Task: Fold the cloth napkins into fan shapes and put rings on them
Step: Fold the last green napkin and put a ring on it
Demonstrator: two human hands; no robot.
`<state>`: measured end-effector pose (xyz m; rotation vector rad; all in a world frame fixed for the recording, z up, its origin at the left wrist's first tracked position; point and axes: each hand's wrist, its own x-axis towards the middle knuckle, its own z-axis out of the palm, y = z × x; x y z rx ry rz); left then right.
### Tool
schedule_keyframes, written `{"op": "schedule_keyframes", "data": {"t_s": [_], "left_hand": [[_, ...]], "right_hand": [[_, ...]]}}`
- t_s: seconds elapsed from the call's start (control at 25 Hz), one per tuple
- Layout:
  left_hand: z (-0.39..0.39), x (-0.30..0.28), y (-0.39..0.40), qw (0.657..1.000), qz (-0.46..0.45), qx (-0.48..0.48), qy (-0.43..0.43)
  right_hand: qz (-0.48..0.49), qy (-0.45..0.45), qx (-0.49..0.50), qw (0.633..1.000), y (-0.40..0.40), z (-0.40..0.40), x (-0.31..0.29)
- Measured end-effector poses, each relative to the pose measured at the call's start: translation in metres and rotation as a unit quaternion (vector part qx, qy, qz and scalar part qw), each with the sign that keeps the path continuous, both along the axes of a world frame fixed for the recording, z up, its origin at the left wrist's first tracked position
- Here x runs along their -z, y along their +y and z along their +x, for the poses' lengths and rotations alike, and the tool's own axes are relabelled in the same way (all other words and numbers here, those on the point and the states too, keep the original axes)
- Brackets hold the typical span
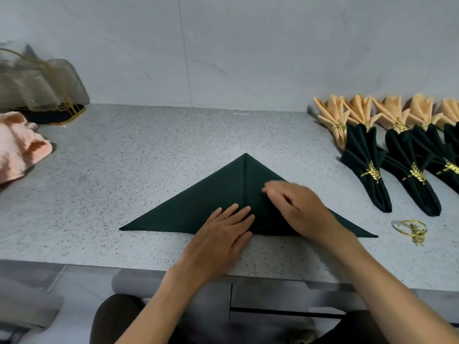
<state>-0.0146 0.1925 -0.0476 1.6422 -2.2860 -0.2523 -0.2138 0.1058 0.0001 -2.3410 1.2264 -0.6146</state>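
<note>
A dark green napkin (198, 207) lies flat on the speckled counter (139, 150), folded into a wide triangle with its point away from me and a crease down the middle. My left hand (223, 234) presses flat on its lower middle with straight fingers. My right hand (298, 207) rests on the napkin's right half, fingers extended toward the crease and slightly blurred. A loose gold ring (411, 229) with a leaf ornament lies on the counter to the right of the napkin's right tip.
At the right stand finished fans with gold rings: dark green ones (367, 167) in front, peach ones (332, 117) behind. A pink cloth (17, 147) and glasses in a gold-wire holder (42, 88) sit far left. The counter's front edge runs just below the napkin.
</note>
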Motion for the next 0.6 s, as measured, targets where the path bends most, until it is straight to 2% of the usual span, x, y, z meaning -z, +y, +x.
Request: {"op": "schedule_keyframes", "data": {"t_s": [0.08, 0.2, 0.28, 0.6], "left_hand": [[0.000, 0.000, 0.000, 1.000, 0.000, -0.003, 0.004], [0.000, -0.001, -0.001, 1.000, -0.010, -0.005, 0.006], [0.001, 0.000, -0.001, 1.000, -0.013, -0.006, 0.007], [-0.003, 0.004, -0.002, 0.999, 0.018, -0.002, 0.048]], "right_hand": [[-0.038, 0.062, 0.051, 0.996, -0.039, 0.030, -0.003], [0.014, 0.194, 0.075, 0.978, -0.086, 0.079, 0.015], [0.037, 0.241, 0.085, 0.966, -0.089, 0.082, 0.027], [0.036, 0.254, 0.191, 0.947, 0.029, -0.093, 0.032]]}}
